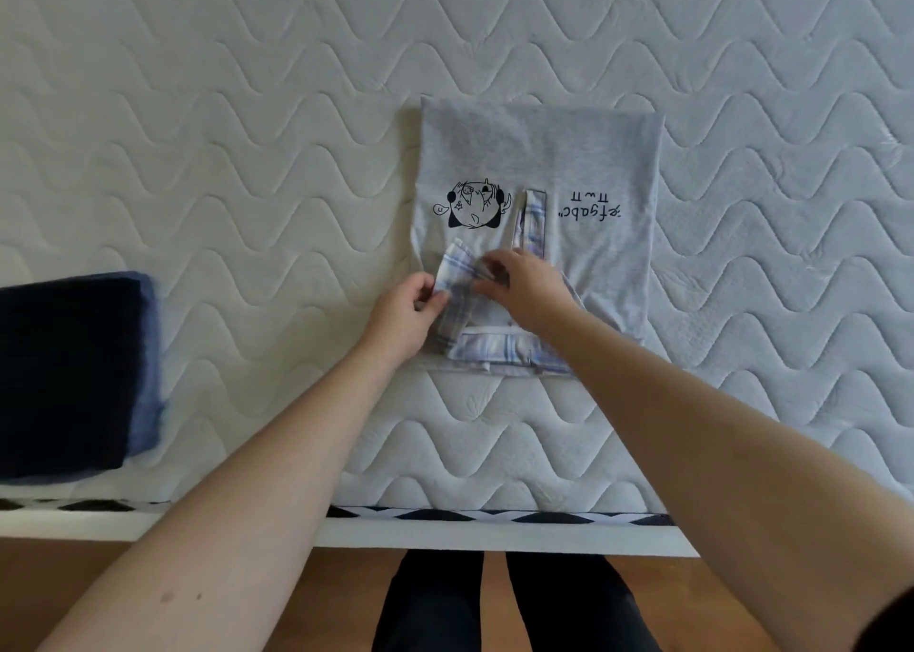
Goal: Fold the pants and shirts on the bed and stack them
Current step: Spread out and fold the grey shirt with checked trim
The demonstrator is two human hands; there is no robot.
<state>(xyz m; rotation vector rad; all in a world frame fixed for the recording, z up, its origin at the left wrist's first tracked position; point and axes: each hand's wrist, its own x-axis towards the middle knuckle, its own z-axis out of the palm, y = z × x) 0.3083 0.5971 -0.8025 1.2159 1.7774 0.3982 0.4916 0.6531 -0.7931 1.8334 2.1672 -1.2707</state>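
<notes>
Grey shirt [539, 157], already folded into a rectangle with its cartoon print and lettering facing up, lies flat on the bed [247, 132], and its plaid collar [460, 275] is being arranged at the near edge. The collar's left point is pinched in the grip of the left hand [403, 315], fingers curled round the fabric. Just to the right of that grip, the right hand [524, 290] is laid over the collar with bent fingers; whether cloth is pinched there cannot be told. Well to the left of both grips, a dark blue folded stack [69, 374] sits near the mattress edge. A hard tug on the collar could drag the light jersey and undo the fold beneath, and a carelessly carried shirt could topple or skew that stack.
</notes>
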